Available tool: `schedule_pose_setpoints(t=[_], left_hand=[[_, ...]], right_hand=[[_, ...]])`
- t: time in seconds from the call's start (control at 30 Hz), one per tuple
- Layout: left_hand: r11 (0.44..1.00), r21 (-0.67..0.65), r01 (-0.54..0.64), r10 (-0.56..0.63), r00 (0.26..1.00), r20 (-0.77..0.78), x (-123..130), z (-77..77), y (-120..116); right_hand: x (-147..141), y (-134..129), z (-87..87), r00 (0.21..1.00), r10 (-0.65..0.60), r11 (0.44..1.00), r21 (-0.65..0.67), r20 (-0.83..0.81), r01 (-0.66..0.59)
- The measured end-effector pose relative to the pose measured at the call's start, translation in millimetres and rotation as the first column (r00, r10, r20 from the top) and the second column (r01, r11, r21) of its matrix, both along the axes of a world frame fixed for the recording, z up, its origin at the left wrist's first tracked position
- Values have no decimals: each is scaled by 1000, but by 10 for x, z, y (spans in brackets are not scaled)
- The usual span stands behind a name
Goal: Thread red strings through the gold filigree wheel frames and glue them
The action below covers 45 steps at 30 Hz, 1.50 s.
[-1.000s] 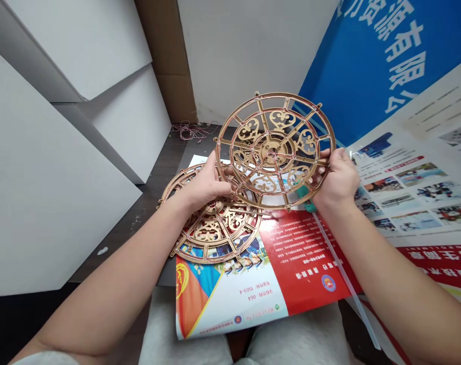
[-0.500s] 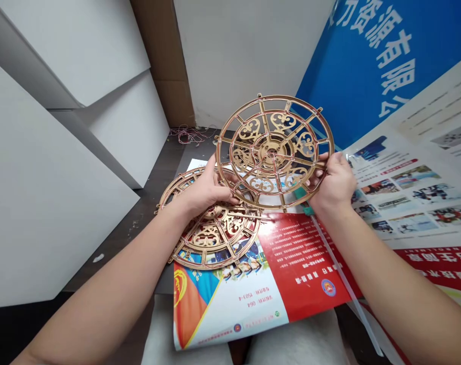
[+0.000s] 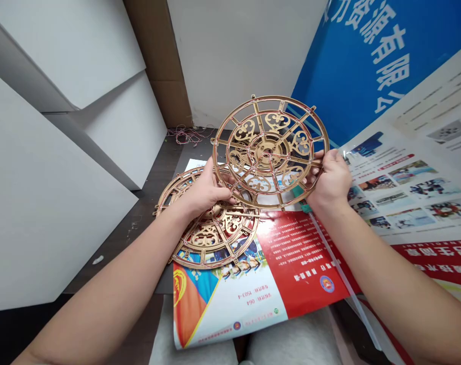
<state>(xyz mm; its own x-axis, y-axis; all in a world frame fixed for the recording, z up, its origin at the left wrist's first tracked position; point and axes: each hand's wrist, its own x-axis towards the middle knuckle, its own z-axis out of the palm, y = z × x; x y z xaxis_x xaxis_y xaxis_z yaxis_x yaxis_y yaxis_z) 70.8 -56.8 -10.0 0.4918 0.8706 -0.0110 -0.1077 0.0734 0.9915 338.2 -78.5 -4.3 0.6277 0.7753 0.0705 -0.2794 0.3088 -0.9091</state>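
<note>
Head view: both hands are closed on one thing, a raised gold wheel (image 3: pixel 268 153) of rings, spokes and scrollwork, tilted up above the table (image 3: pixel 118 235) with its face toward the wearer. The left hand (image 3: pixel 205 191) pinches the lower left of the rim, thumb in front; the right hand (image 3: pixel 333 177) clasps the right side, fingers curled behind. Beneath and to the left lies a similar gold frame (image 3: pixel 205 235) (one or several layers, I cannot tell) on a printed leaflet (image 3: pixel 306 258), partly hidden by the left forearm. Just below the right hand sits a green object (image 3: pixel 305 207), with a long translucent stick (image 3: pixel 342 276) slanting away near it. The step in hand looks like steadying and perhaps inspecting the wheel — the next move probably calls for an even two-handed hold, with the rim clear of the frame below
</note>
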Motion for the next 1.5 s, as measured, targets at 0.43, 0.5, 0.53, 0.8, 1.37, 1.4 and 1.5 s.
schedule_pose_setpoints(t=[0.43,0.5,0.53,0.8,1.37,1.4,1.5], left_hand=[[1000,19,-3,3,1000,-20,-33,-53,40],[999,20,-25,26,1000,-12,-20,-47,36],[999,18,-34,34,999,-11,-15,-46,35],[998,34,-52,52,999,15,-23,-80,82],[914,7,-406,398,899,185,-10,73,148],[912,17,-410,399,897,191,-10,71,150],[909,39,-416,400,893,206,-3,62,151]], right_hand=[[1,0,-21,1000,7,1000,5,10,-8],[7,8,-35,1000,13,1000,17,21,-13],[10,13,-41,1000,12,1000,21,25,-12],[13,44,-63,998,28,999,16,49,-29],[-75,-67,-18,853,519,855,-39,54,-517],[-93,-73,-33,832,552,834,-44,55,-550],[-145,-79,-81,812,579,815,-47,66,-577]])
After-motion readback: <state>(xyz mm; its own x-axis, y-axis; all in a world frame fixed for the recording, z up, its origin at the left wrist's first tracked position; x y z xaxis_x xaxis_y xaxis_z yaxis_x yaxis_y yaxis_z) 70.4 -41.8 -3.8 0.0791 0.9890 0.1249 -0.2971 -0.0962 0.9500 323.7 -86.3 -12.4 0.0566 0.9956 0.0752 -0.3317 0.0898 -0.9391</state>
